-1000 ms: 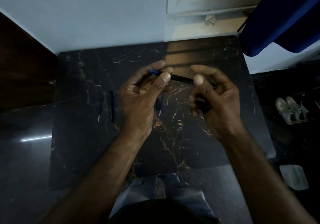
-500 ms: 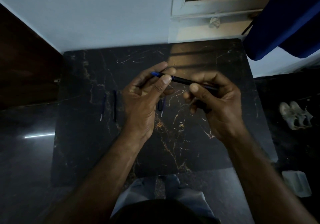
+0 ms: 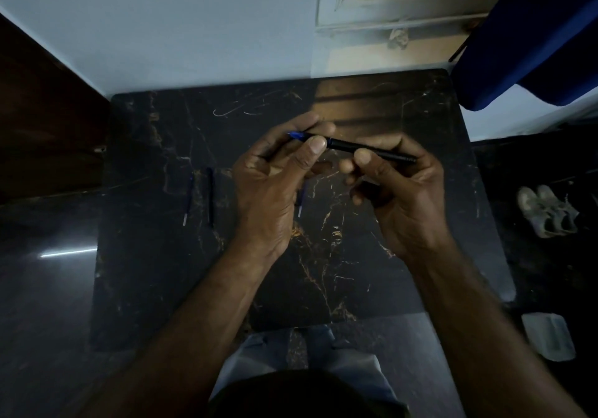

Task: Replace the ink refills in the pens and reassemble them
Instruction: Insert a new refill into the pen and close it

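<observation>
I hold a black pen (image 3: 346, 146) with a blue tip end level above the dark marble table (image 3: 161, 272). My left hand (image 3: 275, 188) pinches the blue tip end between thumb and fingers. My right hand (image 3: 398, 191) grips the black barrel, thumb on top. On the table to the left lie a thin blue refill (image 3: 188, 200) and a dark pen part (image 3: 210, 196), side by side. Another thin refill (image 3: 301, 199) lies under my hands, partly hidden by the left one.
The table stands against a pale wall with a window sill (image 3: 404, 22) behind. A blue cloth (image 3: 534, 35) hangs at the upper right. On the dark floor to the right are a pair of shoes (image 3: 547, 210) and a white object (image 3: 548, 336).
My right hand has closed round the black barrel, its fingers having been spread a second ago. The left hand keeps its pinch on the blue end.
</observation>
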Demonstrator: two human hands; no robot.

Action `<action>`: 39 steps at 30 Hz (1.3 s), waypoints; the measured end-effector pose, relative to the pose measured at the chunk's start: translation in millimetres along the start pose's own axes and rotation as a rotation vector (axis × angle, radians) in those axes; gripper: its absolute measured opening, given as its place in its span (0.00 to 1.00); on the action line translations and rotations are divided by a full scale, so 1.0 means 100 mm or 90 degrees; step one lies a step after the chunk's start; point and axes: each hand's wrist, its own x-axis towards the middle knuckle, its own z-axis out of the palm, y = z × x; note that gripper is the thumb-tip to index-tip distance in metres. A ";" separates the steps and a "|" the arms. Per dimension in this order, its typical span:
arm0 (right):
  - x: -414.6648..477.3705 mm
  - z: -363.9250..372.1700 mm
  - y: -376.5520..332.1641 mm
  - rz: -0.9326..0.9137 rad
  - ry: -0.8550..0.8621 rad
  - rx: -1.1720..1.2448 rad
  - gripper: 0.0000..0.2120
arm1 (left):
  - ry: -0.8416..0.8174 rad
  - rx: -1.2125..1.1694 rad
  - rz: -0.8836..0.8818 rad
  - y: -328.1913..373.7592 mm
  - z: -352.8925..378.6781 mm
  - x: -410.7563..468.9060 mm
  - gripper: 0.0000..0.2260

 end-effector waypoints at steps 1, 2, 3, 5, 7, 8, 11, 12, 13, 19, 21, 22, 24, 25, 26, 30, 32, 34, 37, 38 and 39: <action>0.01 0.01 0.00 -0.001 0.010 -0.006 0.05 | -0.006 0.006 0.000 0.00 -0.01 0.01 0.14; 0.01 0.01 0.01 -0.001 0.022 -0.023 0.06 | -0.012 0.013 -0.001 0.00 -0.01 0.01 0.13; 0.03 0.01 0.01 -0.004 0.037 -0.050 0.10 | -0.017 0.017 -0.002 0.00 -0.01 0.01 0.13; 0.03 -0.02 0.01 -0.007 0.048 -0.099 0.15 | -0.015 0.022 -0.004 0.00 0.00 0.01 0.14; 0.02 -0.05 0.00 -0.002 0.010 -0.106 0.11 | -0.003 0.022 -0.004 0.00 -0.02 0.02 0.14; 0.01 -0.05 -0.01 0.000 -0.012 -0.098 0.08 | 0.002 0.022 -0.002 0.00 -0.03 0.03 0.13; 0.00 -0.04 -0.01 -0.004 -0.018 -0.072 0.07 | 0.008 0.042 0.007 -0.01 -0.08 0.05 0.13; 0.00 -0.03 0.00 -0.004 -0.014 -0.076 0.05 | 0.006 0.052 0.008 -0.01 -0.09 0.06 0.14; 0.00 -0.02 0.00 -0.003 -0.007 -0.089 0.05 | 0.005 0.061 0.007 0.00 -0.12 0.07 0.14; 0.06 0.07 0.06 -0.007 0.021 -0.189 0.18 | -0.020 0.096 0.008 0.08 -0.25 0.13 0.13; 0.07 0.08 0.07 0.006 0.017 -0.152 0.16 | -0.033 0.099 0.020 0.11 -0.25 0.13 0.12; 0.07 0.09 0.05 0.014 0.000 -0.116 0.12 | -0.034 0.099 0.027 0.12 -0.25 0.14 0.12; 0.06 0.10 0.03 0.019 -0.033 -0.041 0.14 | -0.025 0.094 0.040 0.13 -0.23 0.15 0.12; 0.06 0.12 0.03 0.014 -0.047 -0.016 0.15 | -0.020 0.089 0.044 0.14 -0.23 0.15 0.12; 0.05 0.13 0.03 0.004 -0.048 -0.005 0.13 | -0.018 0.085 0.045 0.14 -0.23 0.15 0.12; 0.05 0.17 0.05 -0.015 0.017 -0.001 0.02 | -0.027 0.100 0.042 0.10 -0.22 0.14 0.12; 0.05 0.18 0.02 -0.033 0.026 -0.034 0.01 | -0.020 0.095 0.030 0.08 -0.22 0.13 0.12; 0.05 0.19 0.00 -0.053 0.025 -0.075 0.02 | -0.006 0.084 0.016 0.06 -0.22 0.13 0.12; 0.06 0.21 -0.01 -0.073 0.041 -0.102 0.04 | 0.012 0.070 0.007 0.04 -0.21 0.11 0.14; 0.07 0.22 -0.02 -0.076 0.048 -0.103 0.04 | 0.014 0.071 0.011 0.04 -0.20 0.11 0.13; 0.07 0.23 -0.01 -0.077 0.055 -0.096 0.04 | 0.014 0.076 0.019 0.04 -0.18 0.11 0.13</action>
